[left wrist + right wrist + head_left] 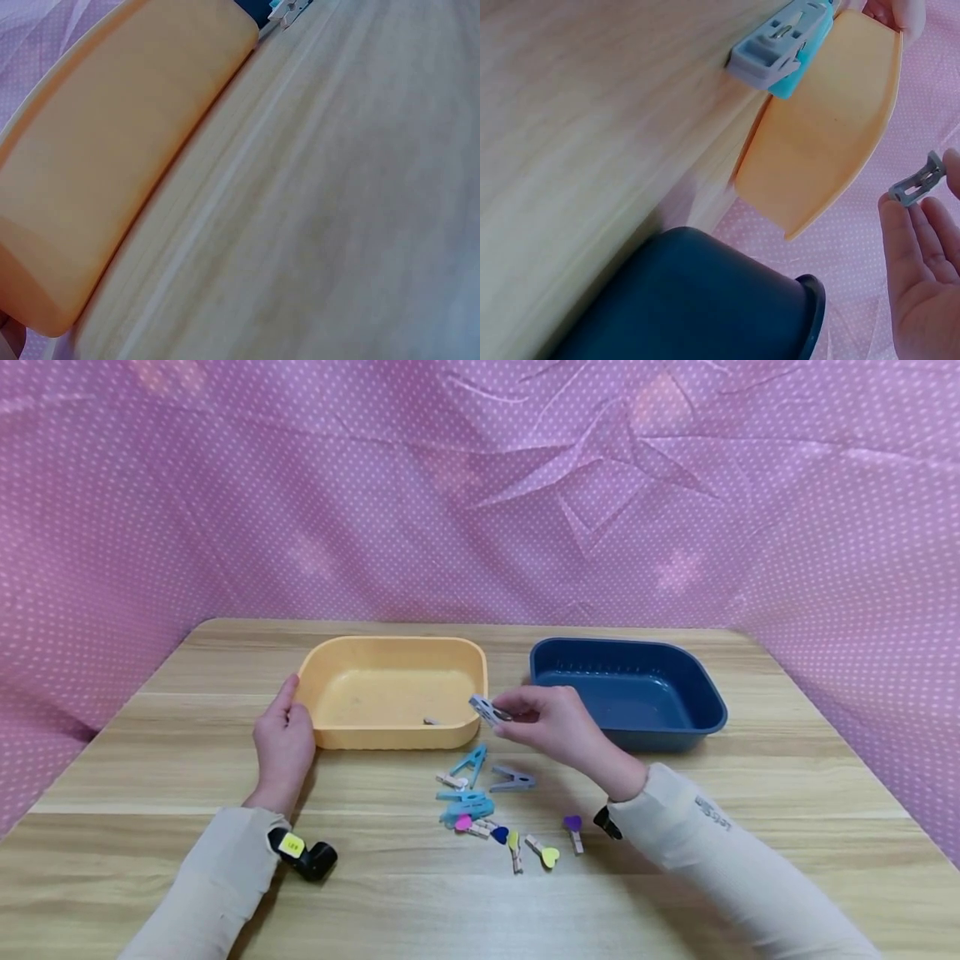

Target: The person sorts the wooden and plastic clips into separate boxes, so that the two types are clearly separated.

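A grey plastic clothespin point(491, 710) is pinched between the thumb and fingertips of my right hand point(551, 722), over the right front corner of a yellow basin point(397, 738). My left hand point(285, 750) rests against that basin's left side, with its fingers along the outer wall. Inside the basin lies one small clip point(431, 722). In front, on the table, are a loose grey clothespin point(514, 778), several light blue clothespins point(469, 810) and small wooden clips with coloured hearts, such as a purple one point(573, 827). The right wrist view also shows the held clothespin point(919, 180).
A dark blue basin point(637, 739) stands to the right of the yellow one, behind my right forearm. Both basins are on a wooden table point(420, 910). Pink dotted cloth point(450, 527) hangs behind the table and at its sides.
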Motion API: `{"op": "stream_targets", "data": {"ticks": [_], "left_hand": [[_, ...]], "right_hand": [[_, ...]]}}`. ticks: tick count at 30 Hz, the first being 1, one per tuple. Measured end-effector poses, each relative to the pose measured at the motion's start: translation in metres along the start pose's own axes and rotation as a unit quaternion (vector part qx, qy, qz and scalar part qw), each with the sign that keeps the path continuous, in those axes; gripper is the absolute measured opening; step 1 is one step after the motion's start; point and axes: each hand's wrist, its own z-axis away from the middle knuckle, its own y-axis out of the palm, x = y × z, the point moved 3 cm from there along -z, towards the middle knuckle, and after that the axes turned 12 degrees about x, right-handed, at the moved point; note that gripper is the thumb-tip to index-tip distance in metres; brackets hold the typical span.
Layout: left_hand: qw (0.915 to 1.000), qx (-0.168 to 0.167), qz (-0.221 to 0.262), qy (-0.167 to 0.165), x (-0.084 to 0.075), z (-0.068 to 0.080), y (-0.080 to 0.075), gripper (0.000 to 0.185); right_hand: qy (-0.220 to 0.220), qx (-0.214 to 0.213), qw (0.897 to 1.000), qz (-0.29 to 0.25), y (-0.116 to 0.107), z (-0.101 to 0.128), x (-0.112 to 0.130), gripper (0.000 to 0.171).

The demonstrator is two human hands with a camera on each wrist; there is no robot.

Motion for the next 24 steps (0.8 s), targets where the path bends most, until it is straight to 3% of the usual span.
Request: {"op": "stream_targets", "data": {"ticks": [24], "left_hand": [[1.0000,-0.003,0.003,0.001,0.000,0.002,0.000,0.045]], "right_hand": [[-0.003,-0.017,0.999,-0.047,0.008,-0.023,0.012,0.029]]}}
